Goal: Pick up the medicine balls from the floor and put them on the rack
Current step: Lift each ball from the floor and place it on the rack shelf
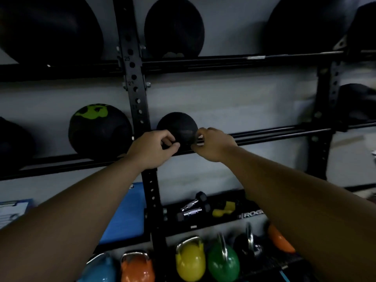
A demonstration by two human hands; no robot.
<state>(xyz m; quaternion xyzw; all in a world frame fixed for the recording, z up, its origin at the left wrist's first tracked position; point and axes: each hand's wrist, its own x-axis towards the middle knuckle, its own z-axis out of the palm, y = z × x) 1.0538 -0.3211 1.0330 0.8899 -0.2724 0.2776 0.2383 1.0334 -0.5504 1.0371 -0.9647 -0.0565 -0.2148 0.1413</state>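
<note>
A dim gym wall carries a black storage rack (264, 137). Nearest, left hand (151, 148) and right hand (213, 144) cup a small black medicine ball (177, 127), steadying it on the middle rails beside the upright (134, 82).

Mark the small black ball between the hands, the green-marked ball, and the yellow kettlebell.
small black ball (179, 127), head view, upper front face.
green-marked ball (99, 133), head view, centre of its front.
yellow kettlebell (190, 261), head view, middle of its body.

both hands flank small black ball (179, 127) on rack rail (264, 137).
</note>
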